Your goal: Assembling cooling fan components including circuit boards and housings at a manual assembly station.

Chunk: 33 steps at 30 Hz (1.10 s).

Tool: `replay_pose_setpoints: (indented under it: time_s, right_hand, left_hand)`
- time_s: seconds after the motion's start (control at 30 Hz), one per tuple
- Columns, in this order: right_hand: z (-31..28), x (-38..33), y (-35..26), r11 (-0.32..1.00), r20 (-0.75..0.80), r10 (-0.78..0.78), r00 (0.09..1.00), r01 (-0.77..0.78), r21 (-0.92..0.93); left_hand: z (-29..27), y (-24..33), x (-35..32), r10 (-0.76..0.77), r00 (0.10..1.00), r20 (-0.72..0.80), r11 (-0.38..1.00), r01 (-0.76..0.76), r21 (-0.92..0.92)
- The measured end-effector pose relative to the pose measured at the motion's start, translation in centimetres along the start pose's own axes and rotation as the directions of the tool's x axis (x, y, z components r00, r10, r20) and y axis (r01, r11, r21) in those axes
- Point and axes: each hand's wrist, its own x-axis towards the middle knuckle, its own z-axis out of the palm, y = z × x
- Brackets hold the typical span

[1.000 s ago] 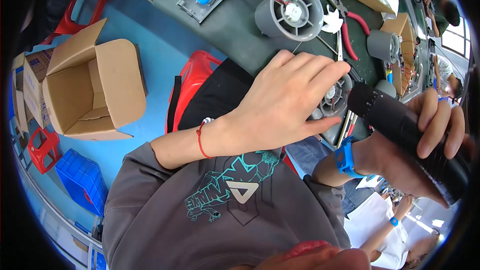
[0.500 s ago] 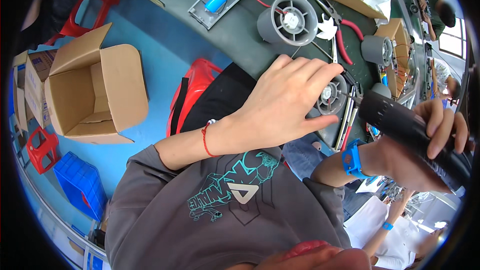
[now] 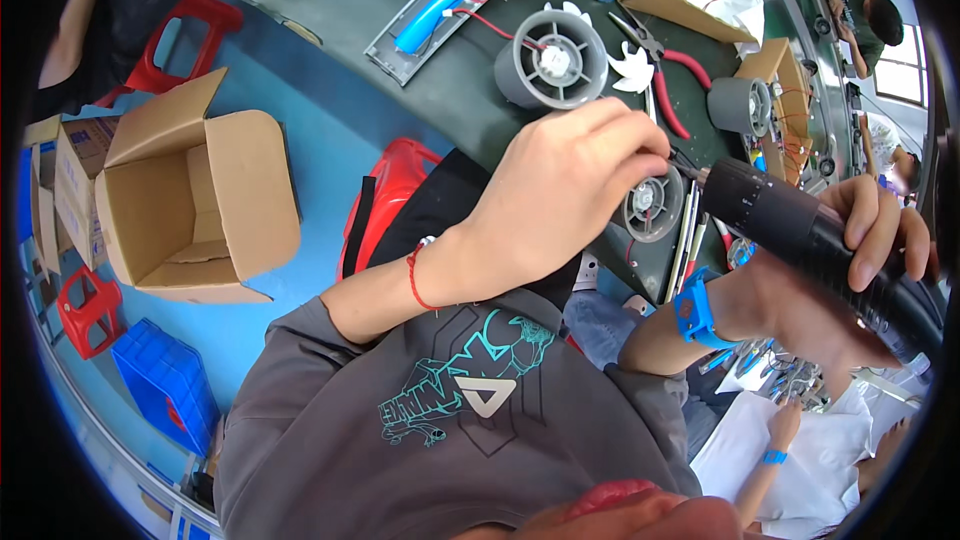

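Note:
My right hand (image 3: 868,230) grips a black electric screwdriver (image 3: 790,225) that points left across the dark green bench (image 3: 400,90); a blue strap (image 3: 695,310) circles that wrist. My left hand (image 3: 560,200), with a red thread at the wrist, has its fingertips pinched together on the screwdriver bit (image 3: 680,160). Just below the bit lies a small grey round fan part (image 3: 652,205), uncovered, at the bench's near edge. Whether a screw sits between my fingers is hidden.
Farther back on the bench stand a grey fan housing (image 3: 550,65), a white impeller (image 3: 630,75), red-handled pliers (image 3: 675,90), a tray with a blue battery cell (image 3: 435,15) and a grey cylinder (image 3: 740,105). An open cardboard box (image 3: 190,200), red stools (image 3: 395,190) and a blue crate (image 3: 165,380) are on the floor to the left.
My left hand has lifted off the small fan part, and its spread fingers have drawn together at the screwdriver's tip. The screwdriver has moved closer to my left hand.

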Motion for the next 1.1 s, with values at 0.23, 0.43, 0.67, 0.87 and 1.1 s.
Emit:
replay_pose_setpoints:
  time_s: [0.23,0.43,0.67,0.87,1.1]
  right_hand:
    - [-0.7,-1.1,-1.1,0.998,0.014,0.045,0.999,-0.044,-0.043]
    - [-0.8,-2.1,-0.3,0.99,0.017,0.056,0.998,-0.053,-0.129]
    - [-0.4,-2.1,0.3,0.993,0.014,0.072,0.997,-0.07,-0.096]
    - [-0.6,-1.9,0.3,0.99,0.028,0.08,0.996,-0.076,-0.121]
    - [-0.4,-2.0,0.3,0.985,0.045,0.097,0.994,-0.089,-0.146]
  left_hand:
    - [0.2,-0.8,-0.2,0.029,0.994,-0.102,0.946,0.005,0.324]
    - [0.4,-0.4,-0.2,-0.031,0.998,-0.059,0.886,0.054,0.461]
    - [-0.8,0.2,-1.8,-0.04,0.995,0.093,0.996,0.033,0.078]
    - [-0.9,-0.2,-2.0,0.001,0.992,0.13,0.981,-0.026,0.193]
    - [-1.1,-0.3,-2.0,0.003,0.992,0.127,0.984,-0.025,0.174]
